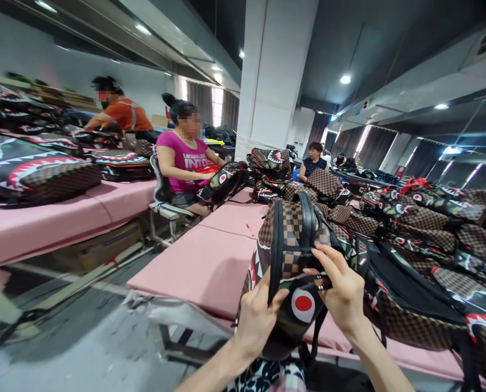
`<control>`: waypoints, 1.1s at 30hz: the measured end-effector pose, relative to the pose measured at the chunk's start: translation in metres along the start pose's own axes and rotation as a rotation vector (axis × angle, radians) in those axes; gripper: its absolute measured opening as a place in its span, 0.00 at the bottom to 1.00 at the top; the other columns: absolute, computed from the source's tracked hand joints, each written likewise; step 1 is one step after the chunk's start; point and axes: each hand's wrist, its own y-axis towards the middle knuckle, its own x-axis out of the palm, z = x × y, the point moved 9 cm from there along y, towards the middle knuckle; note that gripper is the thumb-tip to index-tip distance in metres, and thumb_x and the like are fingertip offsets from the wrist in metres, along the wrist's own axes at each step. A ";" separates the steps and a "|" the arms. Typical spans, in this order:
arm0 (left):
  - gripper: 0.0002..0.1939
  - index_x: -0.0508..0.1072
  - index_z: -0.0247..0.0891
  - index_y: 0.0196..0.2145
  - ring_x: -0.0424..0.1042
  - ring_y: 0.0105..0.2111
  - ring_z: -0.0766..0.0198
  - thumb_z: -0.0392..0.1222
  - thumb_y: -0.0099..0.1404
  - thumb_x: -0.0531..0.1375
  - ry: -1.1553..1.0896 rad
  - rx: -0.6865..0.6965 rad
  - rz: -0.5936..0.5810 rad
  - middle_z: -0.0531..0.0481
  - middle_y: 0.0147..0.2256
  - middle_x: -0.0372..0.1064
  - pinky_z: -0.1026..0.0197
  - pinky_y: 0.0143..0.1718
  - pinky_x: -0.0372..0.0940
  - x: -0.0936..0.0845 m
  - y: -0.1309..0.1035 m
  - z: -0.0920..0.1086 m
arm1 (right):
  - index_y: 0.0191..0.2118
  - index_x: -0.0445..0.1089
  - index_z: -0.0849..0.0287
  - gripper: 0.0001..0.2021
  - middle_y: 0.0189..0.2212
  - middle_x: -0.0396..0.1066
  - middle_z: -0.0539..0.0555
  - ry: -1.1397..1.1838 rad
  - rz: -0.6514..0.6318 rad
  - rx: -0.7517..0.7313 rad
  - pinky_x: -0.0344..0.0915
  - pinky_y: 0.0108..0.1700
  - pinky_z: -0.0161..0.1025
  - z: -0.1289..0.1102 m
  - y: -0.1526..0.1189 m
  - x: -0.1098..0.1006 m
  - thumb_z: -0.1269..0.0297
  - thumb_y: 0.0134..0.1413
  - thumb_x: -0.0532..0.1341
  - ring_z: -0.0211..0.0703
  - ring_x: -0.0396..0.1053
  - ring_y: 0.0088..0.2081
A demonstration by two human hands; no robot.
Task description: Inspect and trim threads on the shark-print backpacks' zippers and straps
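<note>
A brown checkered backpack [294,267] with shark teeth and a red-and-white eye patch stands upright at the near edge of the pink table [202,256]. My left hand [259,310] grips its lower left side, thumb and fingers closed round the edge by the black zipper. On the right, my right hand [339,283] pinches the bag near the zipper end at the top, below the black handle. Part of the bag's left side is hidden behind my left hand. Black straps hang beneath it.
Piled checkered backpacks [423,316] cover the table on the right. A person in a pink shirt [186,158] sits across, holding another bag. To the left, a second pink table [63,218] bears more bags; a white pillar [273,76] rises behind.
</note>
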 end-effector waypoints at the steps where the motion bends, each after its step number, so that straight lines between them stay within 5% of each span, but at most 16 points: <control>1: 0.18 0.67 0.36 0.51 0.74 0.39 0.59 0.45 0.65 0.53 -0.006 -0.007 -0.004 0.43 0.40 0.73 0.61 0.39 0.69 -0.007 0.004 -0.002 | 0.51 0.66 0.56 0.21 0.46 0.70 0.58 0.013 0.010 -0.012 0.71 0.38 0.35 0.000 -0.001 0.000 0.79 0.51 0.54 0.42 0.72 0.41; 6: 0.15 0.69 0.39 0.48 0.69 0.45 0.60 0.43 0.64 0.56 -0.009 0.065 0.076 0.46 0.44 0.70 0.58 0.46 0.65 -0.056 0.057 0.009 | 0.52 0.66 0.56 0.19 0.45 0.71 0.59 0.027 0.032 -0.059 0.71 0.38 0.35 -0.002 -0.004 -0.001 0.75 0.53 0.58 0.42 0.73 0.40; 10: 0.05 0.75 0.41 0.34 0.65 0.41 0.59 0.39 0.58 0.62 0.162 0.288 -0.160 0.48 0.39 0.68 0.57 0.42 0.63 -0.045 0.101 0.041 | 0.51 0.67 0.56 0.18 0.44 0.71 0.59 0.038 0.036 -0.076 0.71 0.37 0.35 -0.003 -0.003 -0.001 0.73 0.53 0.59 0.43 0.73 0.40; 14: 0.07 0.74 0.37 0.28 0.64 0.36 0.60 0.37 0.62 0.57 0.359 0.276 -0.257 0.49 0.32 0.69 0.57 0.38 0.60 -0.030 0.118 0.047 | 0.50 0.68 0.56 0.17 0.42 0.72 0.58 0.079 0.030 -0.076 0.72 0.37 0.35 -0.005 -0.001 0.000 0.75 0.54 0.58 0.42 0.74 0.38; 17: 0.08 0.73 0.35 0.31 0.64 0.35 0.61 0.37 0.64 0.54 0.406 0.234 -0.257 0.48 0.31 0.69 0.58 0.36 0.58 -0.027 0.123 0.047 | 0.49 0.70 0.56 0.17 0.42 0.73 0.58 0.124 0.030 -0.066 0.72 0.33 0.33 -0.008 0.000 0.001 0.76 0.54 0.56 0.40 0.74 0.36; 20: 0.06 0.74 0.38 0.34 0.64 0.37 0.60 0.41 0.62 0.58 0.381 0.339 -0.346 0.49 0.34 0.70 0.58 0.38 0.56 -0.018 0.120 0.058 | 0.48 0.70 0.56 0.16 0.41 0.73 0.58 0.128 0.043 -0.065 0.71 0.31 0.32 -0.011 0.000 -0.001 0.75 0.54 0.56 0.39 0.74 0.34; 26: 0.05 0.74 0.39 0.26 0.64 0.33 0.64 0.41 0.58 0.62 0.302 0.469 -0.419 0.53 0.29 0.71 0.60 0.36 0.54 -0.013 0.119 0.061 | 0.46 0.70 0.60 0.14 0.40 0.74 0.59 0.108 0.035 -0.117 0.71 0.36 0.34 -0.018 -0.002 -0.003 0.74 0.53 0.60 0.41 0.74 0.37; 30: 0.09 0.73 0.37 0.27 0.65 0.34 0.65 0.42 0.63 0.57 0.306 0.745 -0.302 0.51 0.29 0.71 0.61 0.37 0.54 -0.021 0.106 0.074 | 0.45 0.70 0.60 0.13 0.39 0.74 0.59 0.089 0.060 -0.137 0.70 0.37 0.34 -0.020 -0.004 -0.005 0.73 0.53 0.60 0.41 0.74 0.36; 33: 0.09 0.72 0.36 0.30 0.64 0.34 0.65 0.38 0.65 0.54 0.341 0.798 -0.265 0.50 0.30 0.70 0.61 0.36 0.54 -0.020 0.097 0.077 | 0.46 0.70 0.59 0.13 0.39 0.75 0.58 0.084 0.077 -0.123 0.70 0.37 0.34 -0.018 -0.005 -0.005 0.72 0.54 0.60 0.40 0.74 0.36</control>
